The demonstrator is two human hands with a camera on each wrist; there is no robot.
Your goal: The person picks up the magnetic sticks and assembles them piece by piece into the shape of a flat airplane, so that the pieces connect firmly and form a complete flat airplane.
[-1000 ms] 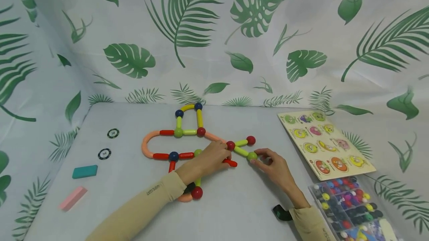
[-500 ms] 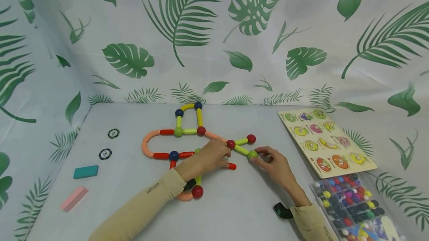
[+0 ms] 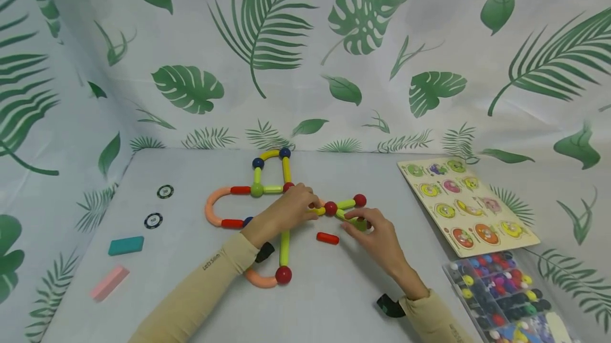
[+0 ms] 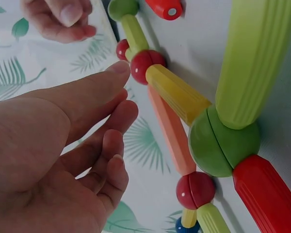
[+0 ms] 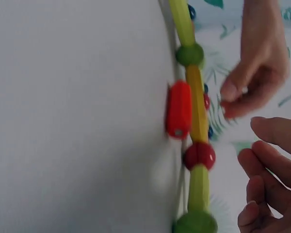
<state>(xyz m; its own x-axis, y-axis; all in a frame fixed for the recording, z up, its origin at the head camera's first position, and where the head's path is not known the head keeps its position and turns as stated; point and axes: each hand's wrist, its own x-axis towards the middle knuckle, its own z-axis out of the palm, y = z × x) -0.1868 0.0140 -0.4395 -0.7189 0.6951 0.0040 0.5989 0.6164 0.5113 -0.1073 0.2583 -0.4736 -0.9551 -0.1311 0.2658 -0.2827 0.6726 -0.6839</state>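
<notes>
A figure of magnetic rods and balls lies on the table. My left hand (image 3: pixel 281 213) hovers over its middle, fingers loosely bent around nothing in the left wrist view. Close to the thumb is a red ball (image 4: pixel 146 66), joined by a yellow rod (image 4: pixel 179 94) to a green ball (image 4: pixel 223 141). My right hand (image 3: pixel 379 239) is by the figure's right end, partly hiding a green ball there; thumb and fingers are apart and hold nothing in the right wrist view. A loose red rod (image 3: pixel 328 238) lies on the table between the hands.
A fruit puzzle board (image 3: pixel 465 205) and a divided box of beads (image 3: pixel 501 290) stand on the right. Two poker chips (image 3: pixel 165 191), a teal block (image 3: pixel 126 245) and a pink block (image 3: pixel 110 283) lie on the left. A patterned cloth backs the table.
My left hand has drawn back up and left, uncovering the yellow rod and red rod. My right hand has let go of the green ball and shifted slightly left.
</notes>
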